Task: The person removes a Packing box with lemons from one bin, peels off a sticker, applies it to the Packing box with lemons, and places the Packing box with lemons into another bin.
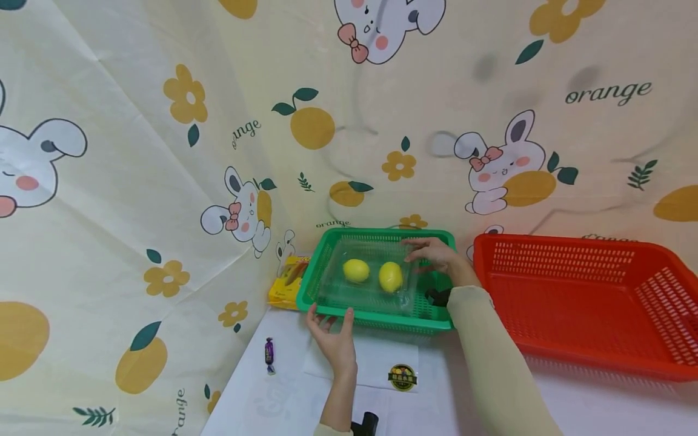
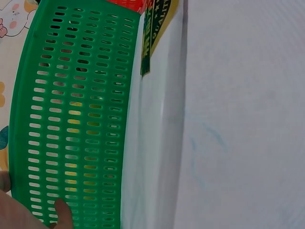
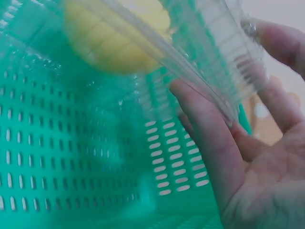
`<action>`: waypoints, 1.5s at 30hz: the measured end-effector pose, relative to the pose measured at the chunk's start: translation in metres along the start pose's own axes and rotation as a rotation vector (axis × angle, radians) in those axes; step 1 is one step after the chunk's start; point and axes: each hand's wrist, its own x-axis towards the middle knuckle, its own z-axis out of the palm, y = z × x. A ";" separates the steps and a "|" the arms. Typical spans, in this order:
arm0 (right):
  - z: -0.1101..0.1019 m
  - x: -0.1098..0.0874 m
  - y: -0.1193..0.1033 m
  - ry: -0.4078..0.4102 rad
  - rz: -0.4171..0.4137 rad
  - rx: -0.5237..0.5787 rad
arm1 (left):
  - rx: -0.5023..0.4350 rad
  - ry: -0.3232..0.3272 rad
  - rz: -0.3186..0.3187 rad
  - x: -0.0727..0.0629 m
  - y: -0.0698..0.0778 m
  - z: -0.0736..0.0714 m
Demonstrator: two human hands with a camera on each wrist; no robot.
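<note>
A green plastic basket (image 1: 376,322) holds a clear plastic container (image 1: 332,290). Two yellow lemons (image 1: 356,270) show in the container. At its right side, my right hand (image 1: 433,257) pinches the container's edge, with the thumb (image 3: 205,124) on one face and other fingers behind, as the right wrist view shows. My left hand (image 1: 335,345) is at the basket's front left, fingers spread and fairly straight. In the left wrist view, one fingertip (image 2: 5,181) lies at the rim and another digit is against or close to the slotted wall; firm contact cannot be told.
A larger red basket (image 1: 572,303) stands on the right. Left of the green basket lies a yellow packet (image 1: 288,284). A purple wrapped candy (image 1: 269,354) and a white sheet with a round black-and-gold label (image 1: 402,377) lie in front. A printed cloth hangs behind.
</note>
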 end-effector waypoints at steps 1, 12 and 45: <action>0.000 -0.002 -0.002 0.018 0.002 0.015 | -0.004 -0.003 0.001 -0.001 0.001 0.000; 0.001 -0.023 -0.035 0.064 0.024 0.151 | -0.025 -0.007 0.027 -0.003 0.002 0.001; -0.035 -0.236 -0.051 0.005 -0.073 -0.081 | -0.028 0.000 0.050 -0.004 0.001 0.002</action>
